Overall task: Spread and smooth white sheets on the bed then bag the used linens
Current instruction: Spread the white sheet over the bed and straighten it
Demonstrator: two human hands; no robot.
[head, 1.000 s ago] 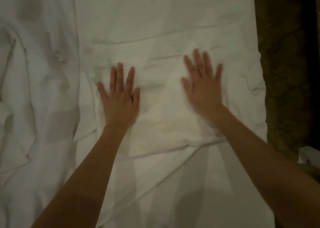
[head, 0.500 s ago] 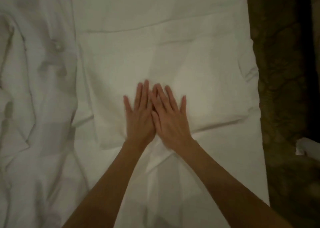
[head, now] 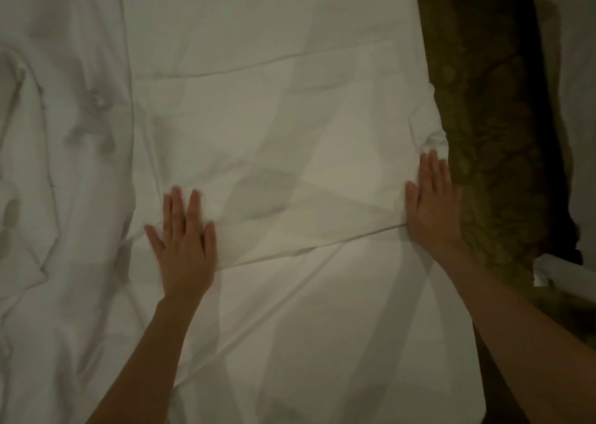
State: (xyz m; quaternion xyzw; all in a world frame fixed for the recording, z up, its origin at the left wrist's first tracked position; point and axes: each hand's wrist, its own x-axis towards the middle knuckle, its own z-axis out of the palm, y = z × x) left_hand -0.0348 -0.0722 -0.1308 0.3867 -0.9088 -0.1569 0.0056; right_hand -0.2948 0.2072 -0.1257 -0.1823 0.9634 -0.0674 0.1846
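A white sheet [head: 283, 311] covers the bed, and a flat white pillow [head: 290, 146] lies across it in the middle. My left hand [head: 182, 243] presses flat on the pillow's near left corner, fingers straight. My right hand [head: 430, 201] lies flat on the pillow's right end, at the bed's right edge, fingers straight and together. Both hands hold nothing.
Crumpled white linen [head: 58, 153] is heaped along the left side of the bed. Dark green patterned carpet [head: 483, 133] runs along the right of the bed. A white object [head: 561, 269] sits at the right edge on the floor.
My hands were together at the pillow's middle half a second ago. They have slid apart, the left to the pillow's left corner, the right to its right end. Creases are flatter.
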